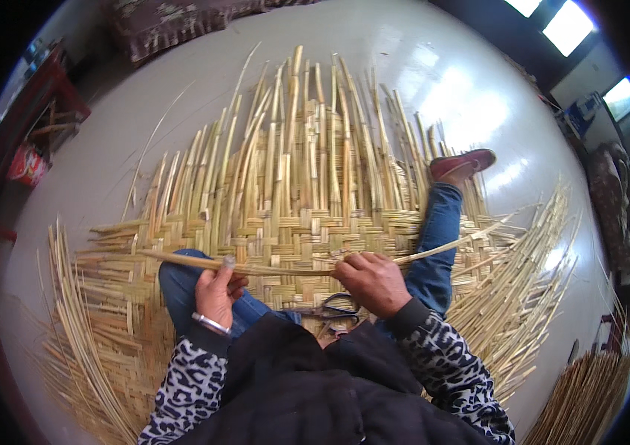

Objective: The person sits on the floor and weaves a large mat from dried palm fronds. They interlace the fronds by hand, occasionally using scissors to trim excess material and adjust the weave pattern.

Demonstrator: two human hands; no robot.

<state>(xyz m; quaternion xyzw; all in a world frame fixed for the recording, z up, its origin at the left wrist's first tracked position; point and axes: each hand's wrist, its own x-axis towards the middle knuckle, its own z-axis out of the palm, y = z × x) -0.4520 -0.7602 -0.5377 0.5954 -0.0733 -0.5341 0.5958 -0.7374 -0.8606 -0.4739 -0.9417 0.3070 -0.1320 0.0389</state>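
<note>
A long pale split-reed strip [278, 271] lies crosswise above my lap, held in both hands. My left hand [216, 293] pinches it near its left part, thumb on top, with a metal bangle at the wrist. Farther right, my right hand [374, 282] is closed over the strip, and its thin end runs on past my right shin. Beneath is a woven reed mat [285, 233], with loose upright reed ends fanning out at its far side. Dark-handled scissors [339, 305] rest on the mat between my legs, close to my right hand.
Loose reed strips lie in a pile [515, 297] on the right and a bundle [81, 334] on the left. A darker bundle of stalks [586, 400] stands at lower right. Red wooden furniture [51, 96] is at far left, and a cloth-covered piece [159, 30] at the back.
</note>
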